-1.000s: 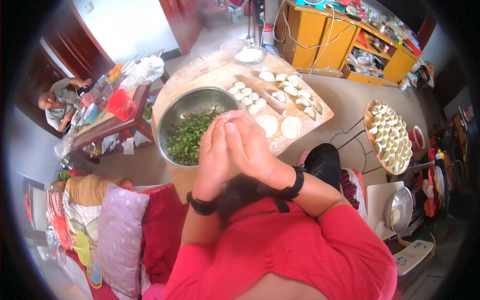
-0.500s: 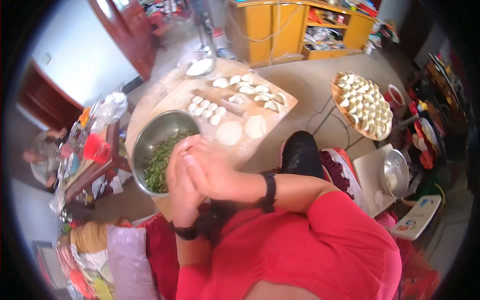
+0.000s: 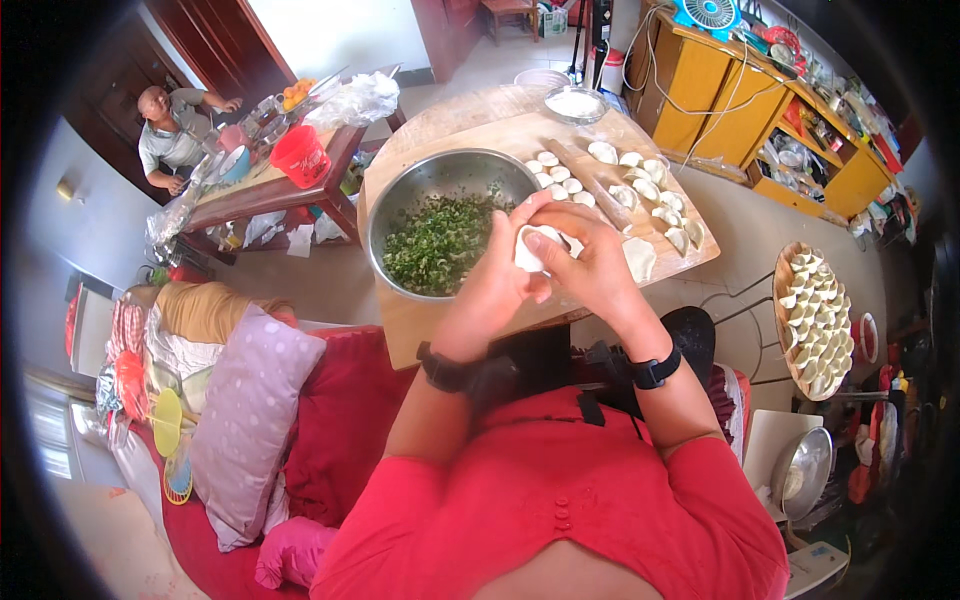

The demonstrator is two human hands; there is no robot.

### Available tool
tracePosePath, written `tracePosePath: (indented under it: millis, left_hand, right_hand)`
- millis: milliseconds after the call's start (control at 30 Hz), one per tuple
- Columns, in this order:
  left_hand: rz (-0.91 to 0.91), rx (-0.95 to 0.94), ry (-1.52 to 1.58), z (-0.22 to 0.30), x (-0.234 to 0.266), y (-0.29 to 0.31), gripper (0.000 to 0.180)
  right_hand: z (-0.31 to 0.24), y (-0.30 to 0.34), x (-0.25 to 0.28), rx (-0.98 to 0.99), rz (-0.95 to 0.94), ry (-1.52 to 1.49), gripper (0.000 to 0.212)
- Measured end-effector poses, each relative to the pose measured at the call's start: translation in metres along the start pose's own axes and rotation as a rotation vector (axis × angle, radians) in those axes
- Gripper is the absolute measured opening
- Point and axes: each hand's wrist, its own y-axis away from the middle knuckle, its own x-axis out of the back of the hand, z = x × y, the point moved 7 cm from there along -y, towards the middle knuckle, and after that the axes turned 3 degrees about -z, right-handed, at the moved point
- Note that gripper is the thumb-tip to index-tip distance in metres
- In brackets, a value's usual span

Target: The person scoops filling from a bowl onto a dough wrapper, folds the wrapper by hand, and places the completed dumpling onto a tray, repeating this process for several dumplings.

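Note:
A pale, folded dumpling (image 3: 530, 250) is pinched between my two hands, close over the right rim of the mixing bowl. My left hand (image 3: 490, 285) cups it from the left, and my right hand (image 3: 598, 262) closes on it with the thumb pressed along its edge. Below and to the left stands the steel mixing bowl (image 3: 455, 168), holding chopped green filling (image 3: 430, 242). Just past my right hand, a flat dough wrapper (image 3: 639, 258) lies partly covered. Small dough balls (image 3: 560, 182), a rolling pin (image 3: 592, 183) and several shaped dumplings (image 3: 650, 188) rest on the floured board (image 3: 408, 328).
A dish of flour (image 3: 576, 104) stands at the table's far edge. To the right, a round tray (image 3: 787, 330) carries many dumplings, with a metal basin (image 3: 815, 475) nearer me. A red bucket (image 3: 300, 155) tops the left table, where another person (image 3: 170, 135) sits. A pillow (image 3: 250, 420) lies at left.
My view has swung left, so the table and tray appear further right. My hands, pressed together and blurred before, have parted slightly, and the dumpling now shows between them.

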Motion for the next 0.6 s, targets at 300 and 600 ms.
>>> tracePosePath:
  millis: [300, 600]
  left_hand:
    - [-0.117, -0.138, 0.342, -0.007, -0.008, -0.001, 0.048]
    - [-0.234, -0.132, 0.36, 0.002, -0.015, 0.008, 0.045]
  right_hand:
    - [-0.016, 0.008, 0.007, 0.304, 0.216, 0.368, 0.016]
    - [-0.027, 0.007, 0.007, 0.359, 0.023, 0.303, 0.015]
